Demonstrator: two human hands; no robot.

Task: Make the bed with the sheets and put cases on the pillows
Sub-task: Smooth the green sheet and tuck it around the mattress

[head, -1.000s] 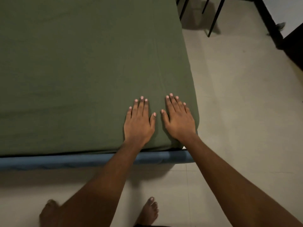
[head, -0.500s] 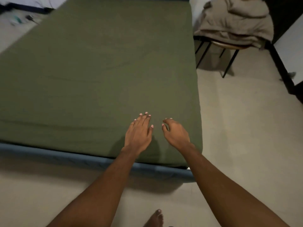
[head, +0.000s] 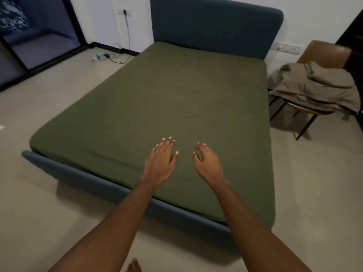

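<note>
A: Count?
B: Two hands, lower centre, both empty: left hand [head: 160, 163] fingers straight, right hand [head: 208, 166] fingers loosely curled. One sheet [head: 167, 99] over the bed [head: 88, 179], mid-frame. One chair [head: 324, 54], upper right.
A: Changed?
B: Palms lay flat on the sheet; now they've lifted.

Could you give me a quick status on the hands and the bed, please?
Left hand open, right hand loosely curled, both empty. Green sheet spread across the bed. Beige bedding heaped on the chair; no pillows in view.
</note>
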